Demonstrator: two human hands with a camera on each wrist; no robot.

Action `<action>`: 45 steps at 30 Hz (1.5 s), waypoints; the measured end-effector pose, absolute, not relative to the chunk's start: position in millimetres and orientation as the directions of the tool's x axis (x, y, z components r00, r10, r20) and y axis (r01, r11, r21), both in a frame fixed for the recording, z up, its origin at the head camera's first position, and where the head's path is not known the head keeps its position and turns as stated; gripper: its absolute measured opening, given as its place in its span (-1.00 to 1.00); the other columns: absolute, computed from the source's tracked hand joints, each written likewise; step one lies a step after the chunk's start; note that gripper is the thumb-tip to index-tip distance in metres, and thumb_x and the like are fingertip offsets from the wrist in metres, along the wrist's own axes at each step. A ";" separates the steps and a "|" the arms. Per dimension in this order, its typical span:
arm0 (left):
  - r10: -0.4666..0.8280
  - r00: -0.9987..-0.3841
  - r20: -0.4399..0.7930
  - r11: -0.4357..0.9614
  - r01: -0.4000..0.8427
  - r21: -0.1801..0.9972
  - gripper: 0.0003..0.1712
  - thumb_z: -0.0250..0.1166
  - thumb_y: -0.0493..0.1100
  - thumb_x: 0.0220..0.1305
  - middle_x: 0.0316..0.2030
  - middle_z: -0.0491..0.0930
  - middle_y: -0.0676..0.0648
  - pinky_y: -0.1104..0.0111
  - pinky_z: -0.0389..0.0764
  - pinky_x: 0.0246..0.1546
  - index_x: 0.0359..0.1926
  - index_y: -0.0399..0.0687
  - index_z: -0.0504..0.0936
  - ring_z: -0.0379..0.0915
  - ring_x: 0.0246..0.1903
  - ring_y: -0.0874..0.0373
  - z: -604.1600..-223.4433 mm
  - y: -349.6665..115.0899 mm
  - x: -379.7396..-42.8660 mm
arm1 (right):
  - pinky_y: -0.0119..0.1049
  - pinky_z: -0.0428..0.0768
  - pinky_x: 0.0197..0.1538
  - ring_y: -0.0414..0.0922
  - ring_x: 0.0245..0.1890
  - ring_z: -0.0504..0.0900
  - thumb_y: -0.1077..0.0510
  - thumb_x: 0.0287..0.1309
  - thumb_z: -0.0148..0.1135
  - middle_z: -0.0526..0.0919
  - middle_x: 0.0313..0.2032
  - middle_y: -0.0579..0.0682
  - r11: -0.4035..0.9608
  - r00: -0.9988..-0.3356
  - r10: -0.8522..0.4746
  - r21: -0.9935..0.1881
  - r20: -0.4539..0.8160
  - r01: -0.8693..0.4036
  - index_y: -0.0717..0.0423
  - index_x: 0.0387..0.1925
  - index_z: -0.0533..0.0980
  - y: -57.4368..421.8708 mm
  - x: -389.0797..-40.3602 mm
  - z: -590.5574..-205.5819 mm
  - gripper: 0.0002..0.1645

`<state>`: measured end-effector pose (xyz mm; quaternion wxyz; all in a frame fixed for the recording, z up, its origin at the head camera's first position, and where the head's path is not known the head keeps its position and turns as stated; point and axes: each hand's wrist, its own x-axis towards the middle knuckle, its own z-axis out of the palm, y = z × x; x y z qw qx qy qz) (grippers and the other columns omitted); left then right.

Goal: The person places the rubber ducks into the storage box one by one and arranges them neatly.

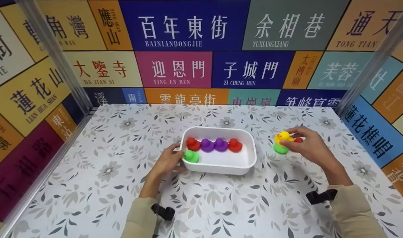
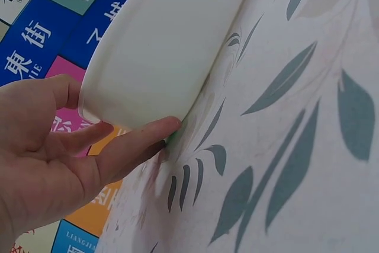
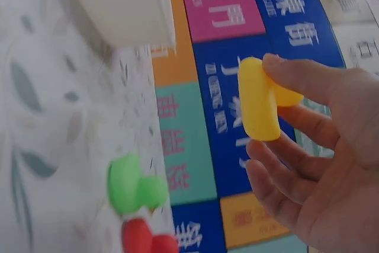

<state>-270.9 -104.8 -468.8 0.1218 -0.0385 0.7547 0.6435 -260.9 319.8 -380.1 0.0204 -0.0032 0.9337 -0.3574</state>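
My right hand (image 1: 309, 145) pinches a yellow rubber duck (image 1: 283, 136) between thumb and fingers, held above the table. Below it, a green duck (image 1: 281, 148) and a red duck (image 1: 298, 140) rest on the tabletop, the red one partly behind my fingers; both appear blurred in the right wrist view. At the left end of a white box (image 1: 221, 169), my left hand (image 1: 168, 160) holds the rim and wall. Inside stand a red duck (image 1: 193, 144), two purple ducks (image 1: 207, 145) and another red duck (image 1: 235, 145) in a row, with a green duck (image 1: 191, 156) in the near-left corner.
A white tabletop (image 1: 99, 195) with a leaf and flower print lies under everything. Panels with Chinese place names (image 1: 175, 69) enclose its back and both sides. Clear vertical edges (image 1: 370, 62) mark the corners. Black straps (image 1: 321, 196) sit on both wrists.
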 end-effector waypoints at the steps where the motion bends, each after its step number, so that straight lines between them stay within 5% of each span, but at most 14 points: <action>1: 0.100 -0.967 -0.233 0.168 -0.215 0.962 -0.38 0.06 -0.22 0.43 0.12 0.53 -0.39 0.12 0.82 -0.24 0.47 -0.18 0.26 0.64 -0.14 -0.10 -468.8 -104.6 -271.4 | -0.40 0.72 -0.11 0.23 0.20 0.44 -0.29 0.14 0.37 0.41 0.28 0.31 0.743 -0.998 -0.023 -0.669 -0.050 0.016 0.14 0.31 0.42 313.8 -263.5 -375.5 -0.13; 11: 0.107 -0.965 -0.238 0.168 -0.219 0.961 -0.37 0.06 -0.22 0.40 0.18 0.50 -0.41 0.15 0.81 -0.14 0.47 -0.18 0.27 0.59 0.06 -0.20 -468.7 -106.1 -274.4 | -0.09 0.70 0.01 0.16 0.13 0.52 -0.09 0.17 0.41 0.53 0.20 0.19 0.836 -0.991 -0.131 -0.538 -0.006 -0.108 0.13 0.14 0.57 258.7 -293.1 -355.3 -0.41; 24: 0.112 -0.967 -0.231 0.096 -0.221 0.971 -0.45 0.02 -0.14 0.52 0.22 0.49 -0.38 0.14 0.81 -0.10 0.43 -0.24 0.31 0.54 0.16 -0.26 -477.4 -109.8 -269.5 | -0.38 0.61 -0.19 0.02 -0.08 0.58 -0.03 0.10 0.47 0.64 0.05 0.12 0.785 -0.981 -0.194 -0.602 -0.012 -0.148 0.12 0.02 0.64 199.0 -310.2 -372.5 -0.51; 45: 0.149 -0.952 -0.268 0.049 -0.263 0.963 -0.41 0.03 -0.13 0.52 0.28 0.43 -0.38 0.16 0.79 -0.04 0.48 -0.17 0.24 0.51 0.20 -0.20 -474.8 -108.2 -274.1 | -0.18 0.65 0.05 -0.05 -0.15 0.60 0.09 0.07 0.50 0.76 -0.17 0.06 0.785 -0.925 -0.373 -0.554 -0.067 -0.276 0.16 -0.16 0.68 114.8 -307.2 -392.7 -0.68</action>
